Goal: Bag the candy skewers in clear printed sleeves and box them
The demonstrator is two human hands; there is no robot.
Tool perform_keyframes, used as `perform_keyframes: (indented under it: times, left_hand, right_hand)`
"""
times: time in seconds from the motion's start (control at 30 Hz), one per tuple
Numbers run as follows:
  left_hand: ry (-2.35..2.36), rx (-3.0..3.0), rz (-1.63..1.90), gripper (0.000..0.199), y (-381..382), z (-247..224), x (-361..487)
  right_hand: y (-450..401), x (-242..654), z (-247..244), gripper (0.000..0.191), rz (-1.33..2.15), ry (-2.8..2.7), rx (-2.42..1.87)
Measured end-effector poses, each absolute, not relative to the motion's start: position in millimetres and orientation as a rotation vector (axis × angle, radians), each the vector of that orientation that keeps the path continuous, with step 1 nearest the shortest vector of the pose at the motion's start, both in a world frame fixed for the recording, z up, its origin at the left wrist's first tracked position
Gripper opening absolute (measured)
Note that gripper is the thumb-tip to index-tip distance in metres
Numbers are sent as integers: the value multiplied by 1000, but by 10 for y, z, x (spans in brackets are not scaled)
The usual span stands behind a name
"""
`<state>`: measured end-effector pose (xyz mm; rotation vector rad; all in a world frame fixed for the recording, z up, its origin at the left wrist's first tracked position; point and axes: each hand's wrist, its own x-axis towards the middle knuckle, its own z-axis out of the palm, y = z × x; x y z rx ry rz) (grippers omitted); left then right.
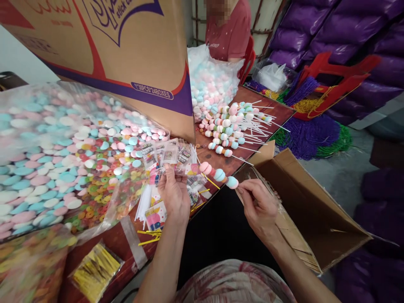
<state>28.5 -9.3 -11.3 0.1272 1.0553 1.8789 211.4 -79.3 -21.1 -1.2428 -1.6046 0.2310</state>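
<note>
My right hand (257, 202) pinches the lower end of a candy skewer (220, 175), which carries pink, blue and orange-toned pieces and points up and left. To its left, my left hand (175, 189) has its thumb pressed over a clear printed packet (186, 169), close to the skewer's tip. Beneath and around the left hand lie more small packets (153, 153), white sticks (144, 204) and colourful cards (156, 215). A pile of finished candy skewers (229, 126) rests on the table beyond both hands.
Loose marshmallows (34, 168) and gummy rings (107, 189) cover the left side. A large carton (126, 63) stands behind them. Yellow ties (96, 271) lie at front left. An open box (315, 210) is at right. A person in a red shirt (229, 33) sits across the table.
</note>
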Motion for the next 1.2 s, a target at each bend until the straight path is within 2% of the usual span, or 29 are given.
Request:
perform_keyframes:
  times: [0.27,0.57,0.7,0.93,1.2]
  left_hand:
    - [1201,385,1921,40,-104,-152,286]
    - [1362,552,1875,40,-96,-310,236]
    - [1379,550,1871,44,-77,-368,182]
    - [1376,626,1791,44,-93,-343,180]
    - [1339,547,1802,40,-142,-391,345]
  right_hand:
    - [-832,2222,-249,18,92,-1826,-1253]
    - [-776,2131,-218,11,443,-1654,-1271]
    - [-763,2162,-235,12,370,-1700,-1262]
    - [-772,2240,-184,16,13,-1881,-1241]
    - [-891,1983,-295,16,186,-1751,-1300]
